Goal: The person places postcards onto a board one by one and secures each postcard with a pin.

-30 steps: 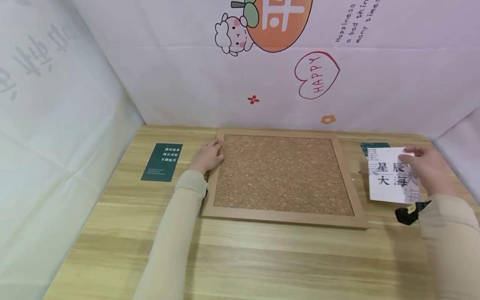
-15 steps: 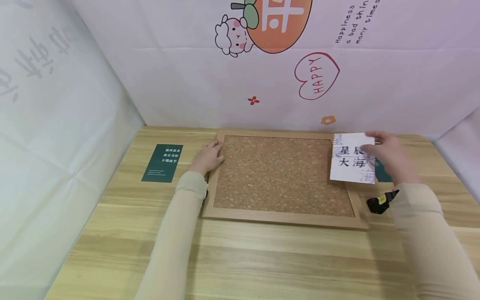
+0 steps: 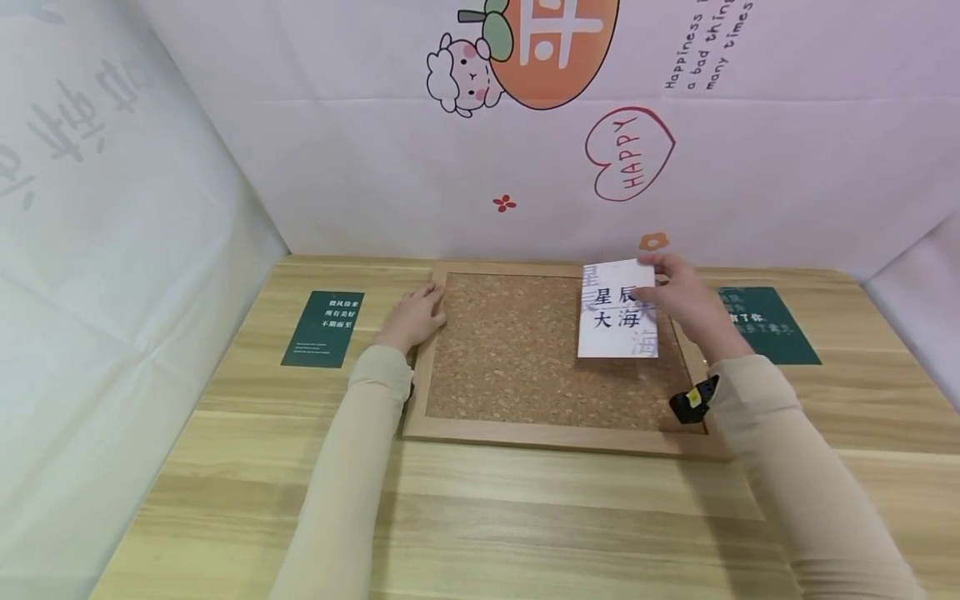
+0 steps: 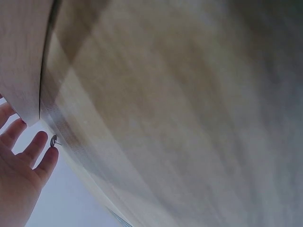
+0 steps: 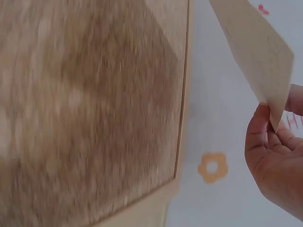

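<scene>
A white card with large dark and grey Chinese characters hangs tilted over the right part of a wood-framed cork board. My right hand pinches it at the upper right edge, thumb on the front. In the right wrist view, the card's plain back faces the camera, and the cork lies below it. My left hand rests on the board's left frame edge, fingers fairly straight. In the left wrist view, a flat-headed thumbtack shows right at the fingertips of this left hand.
On the wooden table, a dark green card with white writing lies left of the board. Another green card lies to its right, partly hidden by my right hand. A printed white cloth hangs behind.
My right hand has carried the white card leftward from the table's right side to over the cork board, uncovering more of the right green card. My left hand has stayed on the frame.
</scene>
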Demonstrator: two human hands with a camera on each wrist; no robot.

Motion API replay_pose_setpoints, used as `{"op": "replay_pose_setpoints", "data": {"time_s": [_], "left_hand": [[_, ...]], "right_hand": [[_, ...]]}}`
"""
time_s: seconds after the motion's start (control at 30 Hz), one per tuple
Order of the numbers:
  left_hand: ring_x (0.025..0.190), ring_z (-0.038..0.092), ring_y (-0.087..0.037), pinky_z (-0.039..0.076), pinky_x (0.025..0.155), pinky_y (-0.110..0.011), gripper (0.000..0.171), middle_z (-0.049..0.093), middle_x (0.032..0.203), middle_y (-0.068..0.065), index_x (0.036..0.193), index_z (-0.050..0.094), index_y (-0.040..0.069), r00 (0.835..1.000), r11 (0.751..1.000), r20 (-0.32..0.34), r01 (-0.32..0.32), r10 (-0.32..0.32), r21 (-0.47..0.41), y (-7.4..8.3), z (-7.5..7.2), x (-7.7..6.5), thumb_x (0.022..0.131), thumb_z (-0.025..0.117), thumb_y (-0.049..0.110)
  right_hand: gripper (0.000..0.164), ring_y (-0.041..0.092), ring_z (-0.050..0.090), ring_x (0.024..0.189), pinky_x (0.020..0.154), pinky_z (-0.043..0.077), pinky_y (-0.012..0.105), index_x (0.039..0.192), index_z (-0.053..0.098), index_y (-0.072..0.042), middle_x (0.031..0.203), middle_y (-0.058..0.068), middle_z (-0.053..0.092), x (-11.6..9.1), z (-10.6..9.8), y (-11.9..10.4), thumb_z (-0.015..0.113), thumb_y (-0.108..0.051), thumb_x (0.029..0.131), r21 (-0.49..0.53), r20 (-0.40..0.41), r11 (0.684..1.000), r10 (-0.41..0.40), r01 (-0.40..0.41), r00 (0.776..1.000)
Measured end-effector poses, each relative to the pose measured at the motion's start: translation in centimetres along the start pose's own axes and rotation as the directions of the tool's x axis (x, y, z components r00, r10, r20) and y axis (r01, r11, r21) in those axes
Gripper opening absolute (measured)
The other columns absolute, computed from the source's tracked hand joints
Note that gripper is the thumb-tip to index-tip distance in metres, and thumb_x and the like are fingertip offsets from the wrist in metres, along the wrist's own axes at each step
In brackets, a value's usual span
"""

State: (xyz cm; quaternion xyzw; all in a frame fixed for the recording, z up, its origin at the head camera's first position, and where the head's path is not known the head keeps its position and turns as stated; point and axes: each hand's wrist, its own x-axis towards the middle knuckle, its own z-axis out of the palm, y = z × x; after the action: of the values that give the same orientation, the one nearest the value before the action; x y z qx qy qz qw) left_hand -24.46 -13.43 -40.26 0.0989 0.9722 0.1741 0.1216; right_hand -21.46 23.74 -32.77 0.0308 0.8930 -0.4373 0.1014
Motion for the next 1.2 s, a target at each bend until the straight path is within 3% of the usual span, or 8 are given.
{"op": "replay_pose_setpoints", "data": {"time_s": [0.13, 0.23, 0.43, 0.93, 1.2], "left_hand": [[0.144, 0.023, -0.040, 0.022, 0.119, -0.052, 0.057, 0.018, 0.161, -0.011, 0.152, 0.024, 0.011, 1.000, 1.000, 0.001, -0.005, 0.005, 0.014, 0.0, 0.0, 0.0, 0.099, 0.038, 0.025], [0.145, 0.023, -0.040, 0.023, 0.119, -0.052, 0.057, 0.017, 0.161, -0.011, 0.153, 0.023, 0.011, 1.000, 1.000, 0.008, -0.003, 0.003, 0.014, 0.0, -0.1, 0.0, 0.100, 0.037, 0.025], [0.145, 0.021, -0.040, 0.022, 0.119, -0.051, 0.056, 0.015, 0.161, -0.010, 0.153, 0.022, 0.011, 1.000, 1.000, 0.024, 0.002, -0.002, 0.006, 0.2, -0.3, -0.2, 0.100, 0.036, 0.025], [0.145, 0.021, -0.040, 0.020, 0.120, -0.052, 0.056, 0.016, 0.161, -0.010, 0.152, 0.023, 0.011, 1.000, 1.000, 0.021, 0.002, -0.002, -0.008, 0.2, -0.3, -0.3, 0.100, 0.037, 0.024], [0.145, 0.020, -0.041, 0.019, 0.120, -0.053, 0.057, 0.015, 0.161, -0.010, 0.153, 0.021, 0.012, 1.000, 1.000, 0.027, 0.005, -0.004, -0.010, 0.1, -0.3, -0.2, 0.100, 0.037, 0.025]], "right_hand": [[0.065, 0.044, 0.029, 0.138, 0.110, 0.033, 0.057, 0.149, 0.024, -0.001, 0.154, 0.026, 0.023, 0.3, 1.4, -0.9, 0.056, -0.010, 0.094, 0.029, 0.032, 0.999, -0.025, 0.024, 0.999], [0.064, 0.041, 0.039, 0.130, 0.104, 0.041, 0.051, 0.147, 0.028, 0.000, 0.148, 0.026, 0.033, 0.6, 2.4, -1.3, 0.058, -0.008, 0.092, 0.013, 0.029, 0.999, -0.041, 0.041, 0.999], [0.062, 0.036, 0.046, 0.120, 0.095, 0.047, 0.042, 0.148, 0.029, -0.002, 0.143, 0.024, 0.038, 0.7, 4.7, -2.0, 0.058, -0.005, 0.092, 0.036, 0.081, 0.998, -0.051, 0.048, 0.995], [0.062, 0.035, 0.052, 0.119, 0.095, 0.048, 0.042, 0.145, 0.034, -0.003, 0.142, 0.021, 0.043, 1.7, 9.6, -3.1, 0.062, -0.002, 0.089, 0.052, 0.101, 0.997, -0.065, 0.060, 0.993], [0.062, 0.036, 0.051, 0.120, 0.095, 0.049, 0.040, 0.143, 0.037, 0.000, 0.140, 0.023, 0.043, 1.8, 11.4, -3.9, 0.062, 0.005, 0.086, 0.128, 0.102, 0.990, -0.080, 0.067, 0.992]]}}
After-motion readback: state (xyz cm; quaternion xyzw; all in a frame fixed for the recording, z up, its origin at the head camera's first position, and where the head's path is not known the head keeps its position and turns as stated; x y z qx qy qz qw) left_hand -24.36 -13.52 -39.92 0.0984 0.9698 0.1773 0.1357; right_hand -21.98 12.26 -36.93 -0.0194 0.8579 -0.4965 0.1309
